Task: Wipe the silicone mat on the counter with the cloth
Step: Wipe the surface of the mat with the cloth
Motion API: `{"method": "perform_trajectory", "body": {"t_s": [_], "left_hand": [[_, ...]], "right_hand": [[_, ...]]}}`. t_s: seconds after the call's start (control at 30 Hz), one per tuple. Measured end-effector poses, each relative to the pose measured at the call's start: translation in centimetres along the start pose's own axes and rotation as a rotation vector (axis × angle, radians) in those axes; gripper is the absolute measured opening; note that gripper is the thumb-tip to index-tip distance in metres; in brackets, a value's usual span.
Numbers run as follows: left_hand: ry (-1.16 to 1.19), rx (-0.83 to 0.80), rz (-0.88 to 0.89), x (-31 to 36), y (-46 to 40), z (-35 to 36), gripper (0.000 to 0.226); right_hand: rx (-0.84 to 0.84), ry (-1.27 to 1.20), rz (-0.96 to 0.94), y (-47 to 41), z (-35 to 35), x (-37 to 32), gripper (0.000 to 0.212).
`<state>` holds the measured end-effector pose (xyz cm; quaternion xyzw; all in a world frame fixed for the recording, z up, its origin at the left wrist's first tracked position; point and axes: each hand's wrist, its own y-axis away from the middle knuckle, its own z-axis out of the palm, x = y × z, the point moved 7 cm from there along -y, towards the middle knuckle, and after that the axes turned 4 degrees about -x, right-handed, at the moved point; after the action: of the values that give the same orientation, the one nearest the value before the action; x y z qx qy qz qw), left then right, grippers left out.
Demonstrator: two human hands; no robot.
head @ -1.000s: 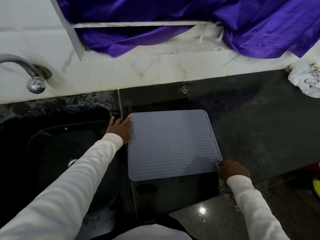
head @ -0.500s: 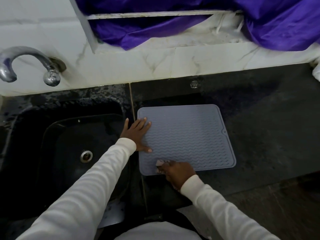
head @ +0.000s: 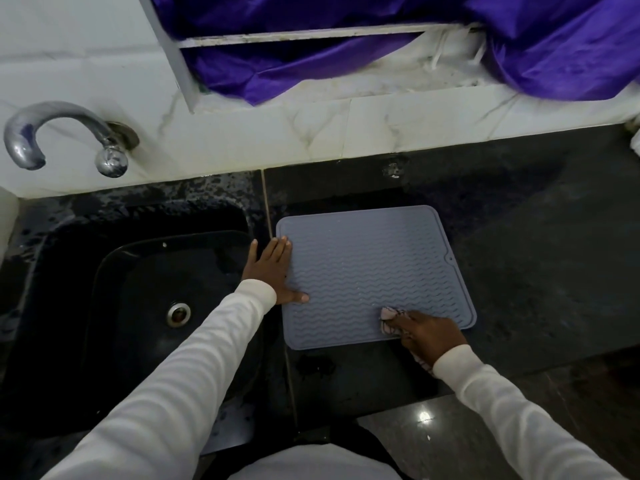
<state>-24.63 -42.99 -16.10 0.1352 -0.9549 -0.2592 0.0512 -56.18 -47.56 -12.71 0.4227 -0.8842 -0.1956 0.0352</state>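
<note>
A grey silicone mat point(head: 367, 268) with a wavy ribbed surface lies flat on the black counter point(head: 540, 244), just right of the sink. My left hand point(head: 272, 268) rests flat on the mat's left edge, fingers spread, holding nothing. My right hand point(head: 429, 334) presses a small pale checked cloth point(head: 388, 318) onto the mat near its front right corner. Most of the cloth is hidden under that hand; a strip of it shows by my wrist.
A black sink point(head: 138, 306) with a metal drain point(head: 178, 313) sits to the left. A chrome tap point(head: 65, 133) juts from the white tiled wall. Purple fabric point(head: 519, 39) hangs over the ledge behind. The counter's front edge runs just below my right hand.
My right hand has slid the cloth along the mat's front edge, from the right corner to the left and now back toward the right. My left hand shifted slightly on the left edge.
</note>
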Motion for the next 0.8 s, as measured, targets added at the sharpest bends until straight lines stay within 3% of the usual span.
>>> {"method": "perform_trajectory", "body": {"t_s": [0.1, 0.3, 0.6, 0.8], "left_hand": [[0.015, 0.0, -0.017, 0.1, 0.2, -0.1, 0.134], [0.006, 0.029, -0.031, 0.1, 0.4, -0.2, 0.135], [0.016, 0.041, -0.063, 0.0, 0.8, -0.1, 0.134], [0.033, 0.029, -0.061, 0.1, 0.8, -0.1, 0.137]], "right_hand": [[0.025, -0.032, 0.027, 0.4, 0.0, 1.7, 0.083], [-0.036, -0.042, 0.196, 1.7, 0.2, 7.2, 0.051], [-0.046, -0.09, 0.423, 3.2, -0.9, 13.2, 0.054], [-0.041, -0.245, 0.587, 1.6, -1.7, 14.3, 0.035]]}}
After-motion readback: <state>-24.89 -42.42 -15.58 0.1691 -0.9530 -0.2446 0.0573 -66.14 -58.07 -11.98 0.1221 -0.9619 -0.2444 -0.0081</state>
